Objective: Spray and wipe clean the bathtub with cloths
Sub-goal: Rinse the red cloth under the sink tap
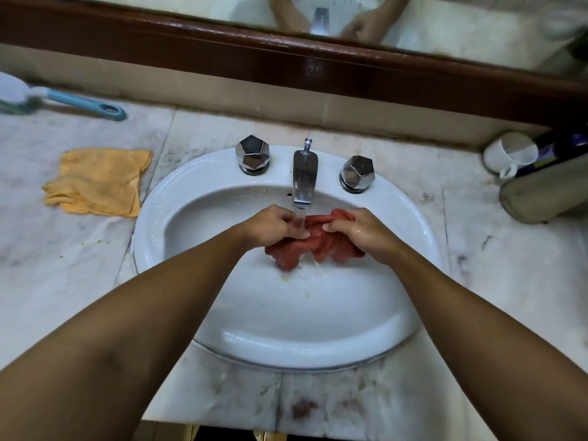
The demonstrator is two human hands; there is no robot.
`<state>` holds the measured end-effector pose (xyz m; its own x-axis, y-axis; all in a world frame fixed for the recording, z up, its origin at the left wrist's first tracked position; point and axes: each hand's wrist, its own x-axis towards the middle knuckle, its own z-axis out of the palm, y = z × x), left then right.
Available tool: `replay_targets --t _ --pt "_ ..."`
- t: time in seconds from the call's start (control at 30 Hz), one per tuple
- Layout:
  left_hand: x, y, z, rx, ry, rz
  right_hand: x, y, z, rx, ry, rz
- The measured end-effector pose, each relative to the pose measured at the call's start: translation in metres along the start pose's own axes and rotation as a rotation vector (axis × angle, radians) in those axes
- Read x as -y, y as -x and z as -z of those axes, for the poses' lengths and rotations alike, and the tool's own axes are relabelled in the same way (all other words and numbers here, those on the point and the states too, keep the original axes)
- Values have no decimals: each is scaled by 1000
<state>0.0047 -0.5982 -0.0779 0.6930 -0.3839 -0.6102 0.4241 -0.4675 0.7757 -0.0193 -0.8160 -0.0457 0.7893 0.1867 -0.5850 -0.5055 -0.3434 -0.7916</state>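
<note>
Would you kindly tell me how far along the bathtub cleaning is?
Done: nothing shows; the bathtub is out of view. In hand: the left hand and right hand grip a red cloth under the running tap. Left: a yellow cloth lies on the counter; spraying and wiping presumably remain.

Red cloth [305,246], orange cloth [98,181] (white sink [203,192])

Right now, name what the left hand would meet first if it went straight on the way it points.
The left hand, gripping the red cloth, points rightward: probably the water stream first, then the right hand.
</note>
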Motion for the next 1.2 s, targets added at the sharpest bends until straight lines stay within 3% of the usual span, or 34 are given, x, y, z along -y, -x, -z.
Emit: replay_targets --t 0.27,0.5,0.77,0.9,1.03,1.2 --pt "-2 3 3 -116 125 6 -17 -11 -12 -93 -353 8" --pt "9 12 14 -295 96 22 -17 -27 -37 -75 -430 -76" --pt "20 23 31 -359 -28 1 -6 -36 -53 -49 -385 -70" --pt "28 22 34 -231 -350 12 -7 -32 -48 -36 -262 -26" --pt "16 23 9 11 -270 -80 -6 -24 -44 -10 -242 21" --pt "2 12 -18 -135 -437 -203 -5 -14 -26 -12 -268 23"
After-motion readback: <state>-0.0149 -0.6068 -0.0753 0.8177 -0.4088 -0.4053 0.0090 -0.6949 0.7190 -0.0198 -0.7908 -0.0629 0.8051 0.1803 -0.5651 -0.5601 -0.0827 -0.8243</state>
